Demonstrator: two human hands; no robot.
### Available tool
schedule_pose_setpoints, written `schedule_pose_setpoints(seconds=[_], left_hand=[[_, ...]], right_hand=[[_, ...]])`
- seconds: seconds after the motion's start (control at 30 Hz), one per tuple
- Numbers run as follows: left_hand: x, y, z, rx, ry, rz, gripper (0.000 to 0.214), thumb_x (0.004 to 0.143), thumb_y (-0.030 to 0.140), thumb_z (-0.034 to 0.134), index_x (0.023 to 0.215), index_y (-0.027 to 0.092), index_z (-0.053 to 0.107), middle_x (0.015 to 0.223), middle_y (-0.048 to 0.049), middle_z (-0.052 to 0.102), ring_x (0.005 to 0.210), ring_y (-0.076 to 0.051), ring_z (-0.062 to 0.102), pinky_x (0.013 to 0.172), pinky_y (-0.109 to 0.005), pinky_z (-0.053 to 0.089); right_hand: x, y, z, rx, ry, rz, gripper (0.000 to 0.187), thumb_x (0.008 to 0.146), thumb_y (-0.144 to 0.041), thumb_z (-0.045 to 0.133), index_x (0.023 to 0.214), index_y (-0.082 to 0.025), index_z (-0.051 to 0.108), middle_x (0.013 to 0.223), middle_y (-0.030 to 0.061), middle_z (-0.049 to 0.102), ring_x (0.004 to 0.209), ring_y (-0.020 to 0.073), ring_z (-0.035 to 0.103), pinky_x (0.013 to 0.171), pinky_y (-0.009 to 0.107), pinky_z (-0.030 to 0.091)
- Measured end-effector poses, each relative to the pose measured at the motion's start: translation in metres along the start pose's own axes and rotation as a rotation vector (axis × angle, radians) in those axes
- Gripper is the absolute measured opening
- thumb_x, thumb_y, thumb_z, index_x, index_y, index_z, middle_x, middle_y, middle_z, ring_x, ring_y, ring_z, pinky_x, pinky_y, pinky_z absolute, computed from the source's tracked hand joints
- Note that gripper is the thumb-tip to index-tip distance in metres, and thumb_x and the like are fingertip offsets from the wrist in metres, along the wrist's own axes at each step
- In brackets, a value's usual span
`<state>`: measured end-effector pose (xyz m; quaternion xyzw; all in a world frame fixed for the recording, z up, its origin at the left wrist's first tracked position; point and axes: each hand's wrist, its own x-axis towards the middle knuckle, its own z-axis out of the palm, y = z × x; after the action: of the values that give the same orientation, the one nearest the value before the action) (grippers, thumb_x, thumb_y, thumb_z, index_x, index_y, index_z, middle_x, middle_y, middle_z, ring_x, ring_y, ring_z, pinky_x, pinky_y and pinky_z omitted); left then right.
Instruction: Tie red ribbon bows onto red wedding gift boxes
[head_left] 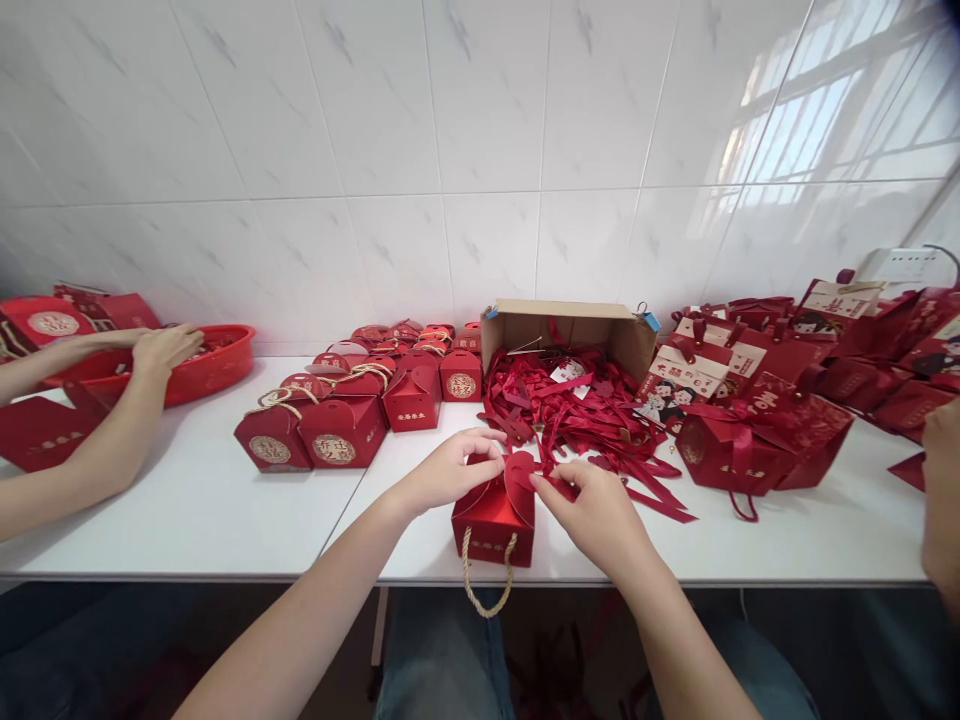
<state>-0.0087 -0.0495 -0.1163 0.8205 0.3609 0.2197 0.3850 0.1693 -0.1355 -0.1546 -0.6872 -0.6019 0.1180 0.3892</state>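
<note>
A small red gift box (493,527) with a cream rope handle stands at the front edge of the white table (225,510). My left hand (448,470) pinches the box's top flap from the left side. My right hand (592,510) pinches the rounded top flap from the right, and a red ribbon (660,503) runs out from under its fingers. Both hands are closed on the flaps. Behind them lies a heap of red ribbons (577,410) spilling from an open cardboard box (570,325).
Several closed red gift boxes (352,415) stand in rows at centre left. A co-worker's hands (161,348) reach into a red basket (210,365) at the left. Red gift bags (757,420) crowd the right side, where another person's arm (941,490) shows at the frame's edge.
</note>
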Motion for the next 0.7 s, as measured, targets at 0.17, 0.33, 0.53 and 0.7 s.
schedule_pose_setpoints(seconds=[0.17,0.33,0.53,0.7], left_hand=[[-0.003,0.018,-0.011,0.194,0.072,0.163,0.016,0.080,0.025,0.053,0.067,0.020,0.060,0.113,-0.0064,0.064,0.108,-0.023,0.059,0.096,-0.037,0.042],[-0.013,0.051,-0.028,0.287,0.199,0.302,0.015,0.082,0.021,0.051,0.069,0.019,0.060,0.111,-0.0051,0.063,0.108,-0.020,0.057,0.095,-0.031,0.042],[-0.031,0.046,-0.033,0.245,0.389,0.222,0.017,0.088,0.029,0.048,0.080,0.019,0.058,0.083,-0.0006,0.063,0.077,-0.014,0.057,0.067,-0.024,0.043],[-0.043,0.016,-0.011,0.369,0.249,0.092,0.018,0.085,0.033,0.052,0.076,0.019,0.057,0.073,0.0010,0.062,0.066,-0.013,0.055,0.059,-0.024,0.040]], right_hand=[[0.018,0.008,0.005,0.155,0.087,-0.170,0.040,0.086,-0.044,0.051,0.115,-0.019,0.063,0.126,0.0140,0.055,0.118,0.0286,0.049,0.098,0.043,0.037],[0.033,-0.011,0.009,0.401,-0.151,-0.288,0.022,0.088,-0.036,0.050,0.092,-0.021,0.066,0.116,0.0082,0.062,0.114,0.0224,0.053,0.097,0.038,0.039],[0.029,-0.030,-0.014,0.675,-0.179,-0.230,0.024,0.088,-0.041,0.053,0.081,-0.018,0.060,0.076,0.0010,0.062,0.072,0.0139,0.057,0.065,0.026,0.044],[0.031,-0.046,-0.039,0.974,-0.138,-0.167,0.024,0.087,-0.041,0.056,0.079,-0.019,0.055,0.067,-0.0015,0.059,0.062,0.0107,0.054,0.060,0.022,0.043]])
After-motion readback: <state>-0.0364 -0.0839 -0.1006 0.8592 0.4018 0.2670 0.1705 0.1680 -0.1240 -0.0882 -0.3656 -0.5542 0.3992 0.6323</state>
